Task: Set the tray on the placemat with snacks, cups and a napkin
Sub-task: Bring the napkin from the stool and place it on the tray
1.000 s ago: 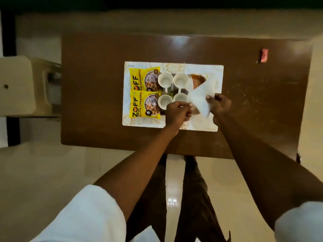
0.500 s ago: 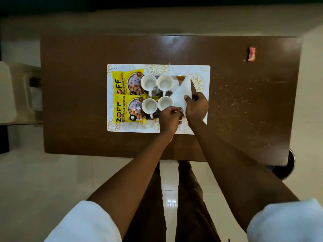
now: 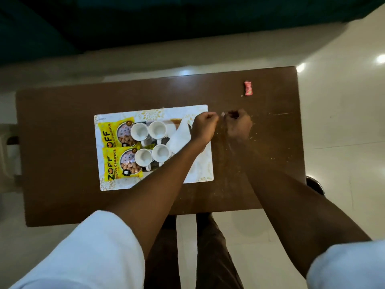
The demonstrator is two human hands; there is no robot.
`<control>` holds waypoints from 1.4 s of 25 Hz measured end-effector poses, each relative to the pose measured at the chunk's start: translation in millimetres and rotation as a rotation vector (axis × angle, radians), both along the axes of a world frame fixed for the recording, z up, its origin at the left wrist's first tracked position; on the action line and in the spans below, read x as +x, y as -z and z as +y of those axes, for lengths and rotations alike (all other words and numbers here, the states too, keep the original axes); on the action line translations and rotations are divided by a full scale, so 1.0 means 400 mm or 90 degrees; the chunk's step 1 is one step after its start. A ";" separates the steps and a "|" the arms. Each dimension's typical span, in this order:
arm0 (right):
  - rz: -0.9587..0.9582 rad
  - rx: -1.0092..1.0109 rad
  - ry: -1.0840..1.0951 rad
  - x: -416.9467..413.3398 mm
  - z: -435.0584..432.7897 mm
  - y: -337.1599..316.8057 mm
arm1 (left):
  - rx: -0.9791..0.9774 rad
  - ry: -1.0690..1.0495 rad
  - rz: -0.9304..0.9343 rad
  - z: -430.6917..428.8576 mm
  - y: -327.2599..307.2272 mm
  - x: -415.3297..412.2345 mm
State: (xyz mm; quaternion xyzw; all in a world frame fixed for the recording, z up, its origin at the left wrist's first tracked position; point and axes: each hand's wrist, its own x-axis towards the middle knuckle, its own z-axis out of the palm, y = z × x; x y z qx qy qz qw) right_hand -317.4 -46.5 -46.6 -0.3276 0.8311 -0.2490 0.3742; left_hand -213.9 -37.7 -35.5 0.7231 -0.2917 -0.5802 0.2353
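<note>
A white placemat [image 3: 200, 172] with gold print lies on the brown table [image 3: 62, 142]. On it sits a dark tray [image 3: 176, 121], mostly covered. Two yellow snack packets [image 3: 113, 163] lie at its left and several white cups [image 3: 160, 153] stand in its middle. The white napkin [image 3: 179, 136] rises crumpled at the tray's right end. My left hand [image 3: 205, 126] is curled over the napkin's far edge and grips it. My right hand [image 3: 238, 124] is blurred and curled just right of the mat. A small white bit of napkin [image 3: 223, 114] shows at its fingertips.
A small red candy wrapper [image 3: 248, 88] lies near the table's far right corner. Crumbs dot the table's right half. A pale chair [image 3: 8, 155] stands left of the table and a dark round stool [image 3: 315, 184] at the right edge.
Both hands have moved from the tray's near right side up to the mat's far right corner, and the right hand is now off the mat. The napkin has been drawn along with them.
</note>
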 end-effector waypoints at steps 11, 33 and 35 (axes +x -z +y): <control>0.028 0.050 -0.062 -0.306 -0.294 0.158 | 0.021 0.065 0.026 -0.294 0.172 -0.255; -0.134 0.084 -0.083 0.038 0.119 0.173 | 0.013 0.132 -0.178 0.138 0.110 -0.036; -0.137 0.086 -0.081 0.069 0.149 0.177 | -0.006 0.140 -0.188 0.171 0.117 -0.001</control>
